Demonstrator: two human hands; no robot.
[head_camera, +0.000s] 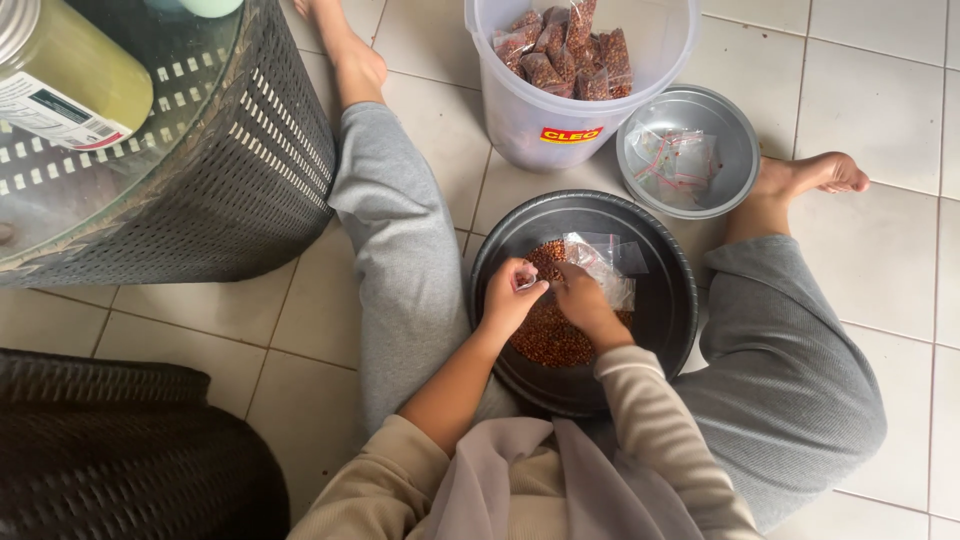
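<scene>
Both hands over the round black plastic basin (660, 300) of reddish-brown peanuts (548, 335) on the floor: left hand (512, 298) fingers pinch a small clear plastic bag (603, 262), right hand (585, 303) fingers curl among nuts. Filling looks underway; holding the mouth open matters next.

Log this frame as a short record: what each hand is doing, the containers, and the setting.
left hand: pinching a small clear bag's edge
right hand: on a clear bag over the nuts
black basin: reddish-brown nuts
white bucket: filled bags
grey bowl: empty clear bags
setting: tiled floor, person seated
</scene>
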